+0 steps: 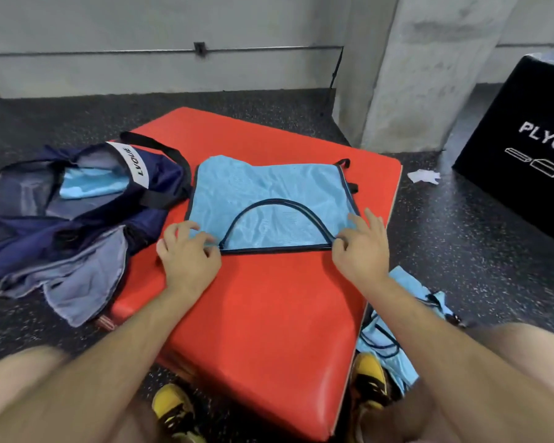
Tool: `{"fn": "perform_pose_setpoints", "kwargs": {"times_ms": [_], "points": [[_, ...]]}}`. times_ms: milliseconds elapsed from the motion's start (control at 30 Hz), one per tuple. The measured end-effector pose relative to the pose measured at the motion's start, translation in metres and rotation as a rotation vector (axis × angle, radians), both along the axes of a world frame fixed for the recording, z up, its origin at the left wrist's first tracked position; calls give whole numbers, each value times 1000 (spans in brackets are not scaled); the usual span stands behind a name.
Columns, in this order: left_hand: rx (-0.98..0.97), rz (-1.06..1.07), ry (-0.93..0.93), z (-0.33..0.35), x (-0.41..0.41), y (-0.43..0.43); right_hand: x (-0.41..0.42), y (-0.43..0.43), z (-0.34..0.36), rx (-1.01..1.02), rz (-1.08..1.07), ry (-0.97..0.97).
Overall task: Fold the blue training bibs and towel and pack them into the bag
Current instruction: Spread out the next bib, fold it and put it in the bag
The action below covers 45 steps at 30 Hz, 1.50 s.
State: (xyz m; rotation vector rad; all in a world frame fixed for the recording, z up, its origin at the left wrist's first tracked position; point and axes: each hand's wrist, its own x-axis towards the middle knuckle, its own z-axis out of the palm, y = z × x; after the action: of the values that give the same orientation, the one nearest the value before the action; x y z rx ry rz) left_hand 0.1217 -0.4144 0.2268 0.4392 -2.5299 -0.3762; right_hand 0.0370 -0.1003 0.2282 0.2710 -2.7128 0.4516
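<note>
A light blue mesh bib point(269, 193) with dark trim lies folded flat on the red pad point(263, 308). My left hand point(187, 251) pinches its near left corner. At the near right corner, my right hand point(360, 251) pinches the trim where the neck curve ends. The navy bag point(87, 199) lies open on the floor to the left, with a blue folded piece point(90, 183) inside it. A grey-blue towel point(77, 279) spreads on the floor in front of the bag. Another blue bib point(403, 314) lies crumpled on the floor at the pad's right side.
A black plyo box point(525, 155) stands at the right. A concrete pillar point(406, 75) rises behind the pad. A scrap of white paper point(424, 176) lies on the dark speckled floor. My knees and yellow shoes point(176, 410) are at the pad's near edge.
</note>
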Motion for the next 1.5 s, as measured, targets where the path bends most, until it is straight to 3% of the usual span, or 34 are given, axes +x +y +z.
{"fn": "perform_pose_setpoints", "kwargs": {"times_ms": [100,167,267,333,467,633,700,867,1200,1400,1500], "points": [[-9,-175,-111,8,-29,0,-14,-14,3,-25,98,-64],[5,-254,-277,9,-52,4,-23,-23,7,-28,152,-206],[3,-265,-530,0,-71,12,-31,-33,3,89,204,-447],[4,-259,-602,-3,-68,15,-25,-35,1,158,208,-511],[15,-252,-601,-4,-37,20,8,-30,0,174,178,-481],[-3,-241,-426,3,-20,33,19,-46,13,132,186,-176],[-13,-286,-413,11,-43,40,-1,-63,18,116,251,-262],[-62,-331,-647,7,-71,61,-17,-81,4,218,224,-483],[21,-363,-676,2,-20,91,22,-48,11,253,221,-461],[20,-345,-417,40,-52,25,9,-116,44,141,347,-312],[123,-281,-259,46,-71,-22,-3,-170,50,103,432,-275]]}}
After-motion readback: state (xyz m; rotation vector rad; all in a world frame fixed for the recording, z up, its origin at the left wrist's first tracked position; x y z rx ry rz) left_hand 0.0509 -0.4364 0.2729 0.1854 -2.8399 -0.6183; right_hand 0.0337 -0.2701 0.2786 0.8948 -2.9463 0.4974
